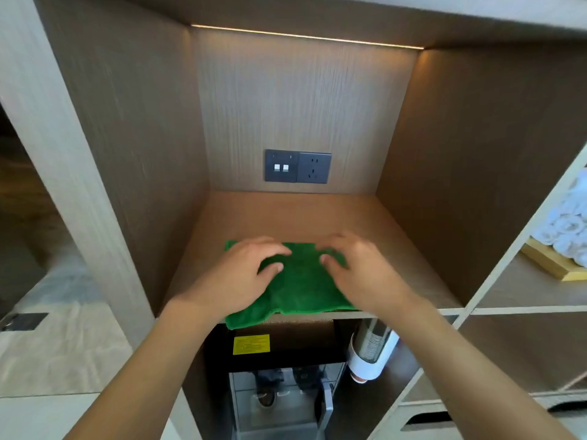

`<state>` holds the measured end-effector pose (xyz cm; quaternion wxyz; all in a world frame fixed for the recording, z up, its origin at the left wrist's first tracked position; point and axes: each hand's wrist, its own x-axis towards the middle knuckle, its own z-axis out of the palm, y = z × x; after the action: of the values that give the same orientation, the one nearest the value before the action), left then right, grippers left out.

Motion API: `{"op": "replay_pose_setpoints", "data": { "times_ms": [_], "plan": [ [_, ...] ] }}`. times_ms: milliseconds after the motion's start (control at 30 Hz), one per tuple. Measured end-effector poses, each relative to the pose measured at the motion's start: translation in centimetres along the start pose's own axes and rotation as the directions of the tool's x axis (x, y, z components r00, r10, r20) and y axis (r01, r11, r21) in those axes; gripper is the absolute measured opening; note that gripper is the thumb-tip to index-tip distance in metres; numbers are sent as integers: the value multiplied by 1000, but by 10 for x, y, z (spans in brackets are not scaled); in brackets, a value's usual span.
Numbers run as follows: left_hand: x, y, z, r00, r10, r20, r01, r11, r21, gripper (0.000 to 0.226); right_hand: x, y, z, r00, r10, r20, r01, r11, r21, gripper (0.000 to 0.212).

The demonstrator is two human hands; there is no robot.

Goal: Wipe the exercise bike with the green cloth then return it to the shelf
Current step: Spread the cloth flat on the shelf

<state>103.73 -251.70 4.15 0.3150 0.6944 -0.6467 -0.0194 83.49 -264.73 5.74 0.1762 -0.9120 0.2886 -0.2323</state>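
Warm strip light [305, 35] runs along the top rear edge of the alcove; it is the brightest thing here and washes the back panel [301, 100] in a soft amber glow that fades downward. Side walls stay darker brown. The shelf [295, 214] is evenly lit; my hands cast only faint, soft shadows. Cooler daylight falls on the rolled white towels [568, 223] at the right edge, slightly overexposed. The lower compartment [282, 376] is dim, with a dull sheen on metal. Wide-angle lens bows the uprights outward toward the edges. Overall soft; my fingertips [330, 246] show motion blur, and the corners smear.
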Motion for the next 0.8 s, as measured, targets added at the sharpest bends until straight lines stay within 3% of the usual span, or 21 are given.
{"op": "replay_pose_setpoints", "data": {
  "times_ms": [100,200,300,433,533,633,733,800],
  "plan": [
    [-6,-17,10,994,-64,87,60,997,49,37,-14,-6,27,981,57,184,-39,994,-97,52],
    [-14,-29,3,983,-110,149,103,993,54,43,-23,3,33,985,23,173,18,972,-235,68],
    [-20,-25,-4,969,-127,212,118,992,55,46,-18,17,23,971,-27,237,83,970,-229,77],
    [-29,-1,-13,977,-175,119,169,984,57,32,17,51,3,942,-54,331,124,973,-194,87],
    [-33,18,-20,976,-219,3,219,976,-1,16,35,61,-16,964,39,265,36,961,-274,64],
    [-29,20,-15,981,-174,-83,171,984,-48,16,30,53,-21,998,-11,69,28,966,-255,49],
    [-17,13,3,998,-63,-28,61,996,-63,19,14,44,-8,993,-14,117,30,990,-139,35],
    [-6,13,14,999,-31,45,32,999,-39,29,4,45,5,989,-4,149,22,992,-124,37]
  ]
}}
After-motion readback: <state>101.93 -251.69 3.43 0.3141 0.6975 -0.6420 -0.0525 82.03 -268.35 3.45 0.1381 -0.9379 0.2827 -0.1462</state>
